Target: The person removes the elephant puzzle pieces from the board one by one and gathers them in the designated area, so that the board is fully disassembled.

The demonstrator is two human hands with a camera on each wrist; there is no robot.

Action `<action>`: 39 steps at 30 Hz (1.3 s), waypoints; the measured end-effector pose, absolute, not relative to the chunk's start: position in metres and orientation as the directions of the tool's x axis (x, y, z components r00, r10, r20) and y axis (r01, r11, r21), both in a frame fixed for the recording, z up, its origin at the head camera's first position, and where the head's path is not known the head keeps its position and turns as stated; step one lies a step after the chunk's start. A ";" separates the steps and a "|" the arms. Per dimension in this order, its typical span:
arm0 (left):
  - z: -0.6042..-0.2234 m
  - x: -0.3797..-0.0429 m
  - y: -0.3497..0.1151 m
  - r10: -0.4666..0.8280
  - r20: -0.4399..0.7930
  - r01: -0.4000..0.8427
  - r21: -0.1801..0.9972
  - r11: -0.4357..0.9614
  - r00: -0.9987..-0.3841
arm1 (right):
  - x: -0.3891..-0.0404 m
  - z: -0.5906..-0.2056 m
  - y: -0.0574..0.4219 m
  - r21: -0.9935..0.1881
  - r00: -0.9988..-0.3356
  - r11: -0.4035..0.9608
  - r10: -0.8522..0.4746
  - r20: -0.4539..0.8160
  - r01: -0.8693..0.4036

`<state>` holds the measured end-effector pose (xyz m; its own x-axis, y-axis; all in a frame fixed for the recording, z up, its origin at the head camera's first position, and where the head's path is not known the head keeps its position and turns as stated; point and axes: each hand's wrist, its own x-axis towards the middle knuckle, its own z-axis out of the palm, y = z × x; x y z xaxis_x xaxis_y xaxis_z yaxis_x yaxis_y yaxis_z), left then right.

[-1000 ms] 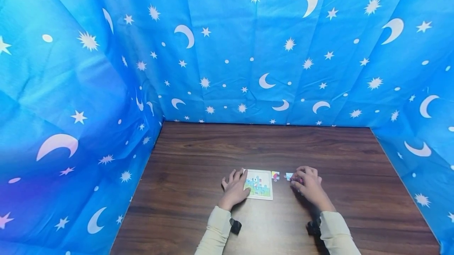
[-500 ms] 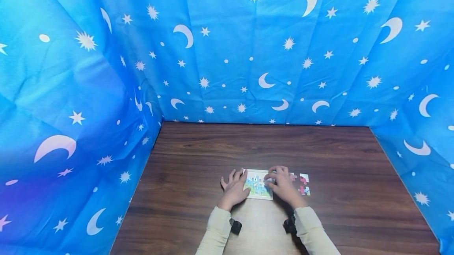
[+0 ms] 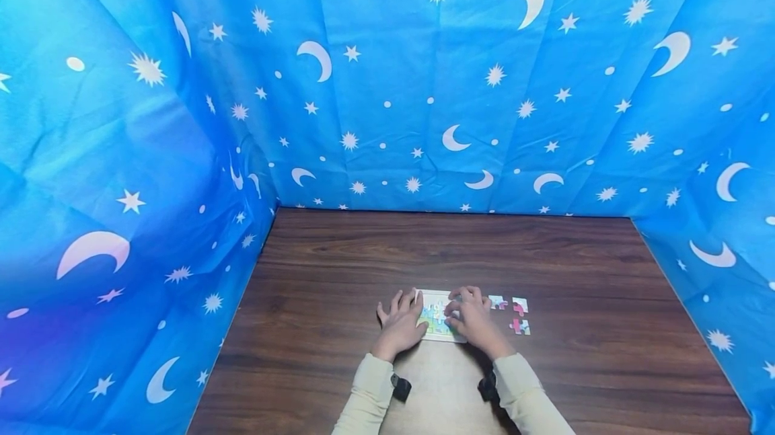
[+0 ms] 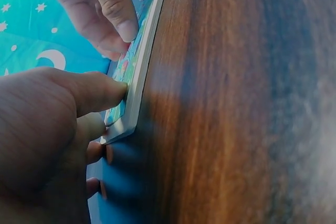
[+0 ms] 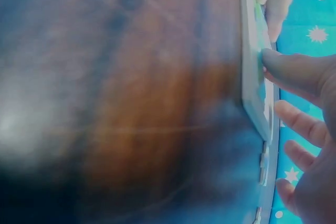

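Observation:
A jigsaw puzzle board (image 3: pixel 436 337) with a pale frame and a colourful picture lies flat on the table. My left hand (image 3: pixel 399 327) rests at its left edge, fingers spread and thumb (image 4: pixel 113 92) pressing on the near left corner. Over the right half is my right hand (image 3: pixel 475 321), its thumb and forefinger bent together at the board's surface on a puzzle piece that they mostly hide. Right of that hand lie loose puzzle pieces: a light one (image 3: pixel 498 302), a red and white one (image 3: pixel 519 306) and another red and pale one (image 3: pixel 520 327).
The dark wooden table (image 3: pixel 339 253) extends around the board. A blue curtain (image 3: pixel 387 85) with white moons and stars stands behind it and along both sides.
My right hand has moved left from the loose pieces onto the board's right half, then shifted slightly within it. The loose pieces at right came into sight. My left hand stays put.

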<state>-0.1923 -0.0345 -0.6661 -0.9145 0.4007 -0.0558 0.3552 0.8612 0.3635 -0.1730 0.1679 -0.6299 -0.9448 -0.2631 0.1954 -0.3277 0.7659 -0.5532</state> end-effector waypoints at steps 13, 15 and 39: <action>-0.663 -0.192 -0.034 0.417 -0.091 0.370 0.317 0.873 -0.904 | -0.180 -0.625 0.169 -0.577 -0.949 0.754 -0.274 0.155 -0.312; -0.661 -0.192 -0.034 0.419 -0.102 0.372 0.311 0.875 -0.902 | -0.180 -0.624 0.169 -0.588 -0.952 0.749 -0.267 0.152 -0.304; -0.657 -0.192 -0.033 0.420 -0.143 0.368 0.291 0.883 -0.896 | -0.163 -0.623 0.198 -0.609 -0.925 0.706 -0.190 0.328 -0.361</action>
